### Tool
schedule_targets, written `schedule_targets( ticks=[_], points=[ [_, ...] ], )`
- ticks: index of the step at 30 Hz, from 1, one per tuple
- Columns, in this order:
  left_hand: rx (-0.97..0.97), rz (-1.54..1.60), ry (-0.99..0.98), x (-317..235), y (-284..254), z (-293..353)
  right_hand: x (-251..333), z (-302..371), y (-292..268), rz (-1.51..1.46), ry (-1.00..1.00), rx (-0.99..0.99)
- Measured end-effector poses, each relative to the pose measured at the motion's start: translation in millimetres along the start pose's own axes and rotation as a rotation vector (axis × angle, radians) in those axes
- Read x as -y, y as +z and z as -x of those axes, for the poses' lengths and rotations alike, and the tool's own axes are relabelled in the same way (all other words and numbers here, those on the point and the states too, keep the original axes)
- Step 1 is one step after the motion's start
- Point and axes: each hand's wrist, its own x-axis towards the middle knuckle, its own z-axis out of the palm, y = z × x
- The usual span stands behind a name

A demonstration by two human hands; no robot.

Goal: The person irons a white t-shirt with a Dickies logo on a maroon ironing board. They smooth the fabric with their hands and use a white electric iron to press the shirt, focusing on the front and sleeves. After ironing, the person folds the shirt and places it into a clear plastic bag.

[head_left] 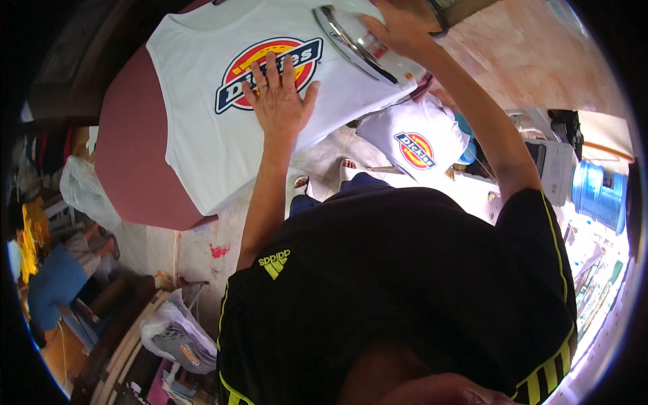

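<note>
White shirt point(196, 88) fills the frame's upper centre, leaving the maroon surface point(131, 148) bare at left; left hand point(278, 101) lies spread on it, right hand point(399, 28) grips the iron point(361, 48) near its right edge.

light: strong, from lower right; area below blue water jug point(601, 196) blown out
floor point(439, 196): overexposed patch right of centre
white shirt point(192, 94): bright, print crisp
iron point(345, 44): glare streaks on chrome
black T-shirt point(405, 283): dark, little fold detail
upper left: dim, murky
lower-left clutter point(57, 283): soft
rim: fisheye bending, black vignette, bluish fringe
</note>
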Motion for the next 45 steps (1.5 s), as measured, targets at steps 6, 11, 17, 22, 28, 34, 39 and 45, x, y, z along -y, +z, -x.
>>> schedule_targets(
  ticks=[6, 11, 17, 22, 28, 34, 39, 45],
  points=[
    [-0.023, 0.022, -0.007, -4.7, -1.0, -0.4, -3.7, 90.8, -40.0, -0.185, 0.166, -0.024],
    [-0.028, -0.027, -0.03, -7.9, -1.2, 0.1, -7.3, 121.4, -36.7, -0.257, 0.34, -0.161],
    [-0.038, -0.052, -0.029, -7.9, -4.1, 0.3, -24.8, 73.3, -33.4, -0.226, 0.176, -0.178],
    [-0.051, -0.026, -0.018, -10.0, -1.3, -3.9, -47.4, 34.2, -37.9, -0.11, 0.037, -0.124],
    [-0.094, 0.042, -0.061, -8.0, -2.9, 2.2, -23.5, 82.7, -51.8, -0.28, 0.149, 0.302],
    [-0.03, -0.066, -0.322, -10.8, -13.7, 41.3, 14.5, 79.8, -44.8, -0.207, -0.34, 0.495],
    [-0.064, -0.317, -0.535, 60.2, -39.6, 89.4, 44.2, 69.9, -40.3, -0.194, -0.326, 0.643],
    [-0.215, -0.299, -0.731, 127.8, -65.4, 108.8, 90.7, 69.8, -21.8, -0.156, -0.371, 0.733]
  ],
)
